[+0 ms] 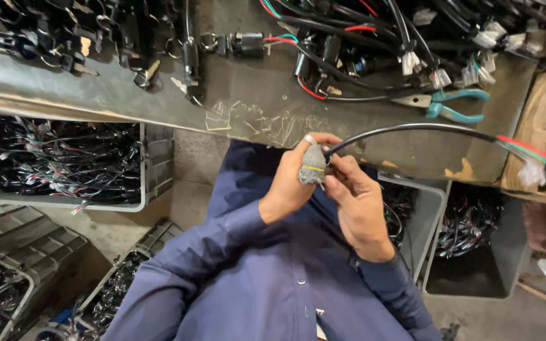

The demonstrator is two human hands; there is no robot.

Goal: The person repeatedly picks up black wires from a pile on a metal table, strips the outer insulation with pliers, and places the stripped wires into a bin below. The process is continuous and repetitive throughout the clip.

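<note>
grey workbench (235, 95) spans the top, strewn with wired switches. just below its near edge, the left hand (289, 183) pinches a wrapped plug (313, 167); right hand (356, 202) fingers close on its black cable (412, 129). pliers (450, 104) lie near the right edge.

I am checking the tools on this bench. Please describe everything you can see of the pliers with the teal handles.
The pliers lie flat on the grey workbench, near its right end. The jaws are bare metal, slim and pointed, closed, and aim left. The two handles have teal covers that look like plastic or rubber; they spread apart toward the right. Black wires lie just above and beside the jaws. Neither hand touches them.
</note>
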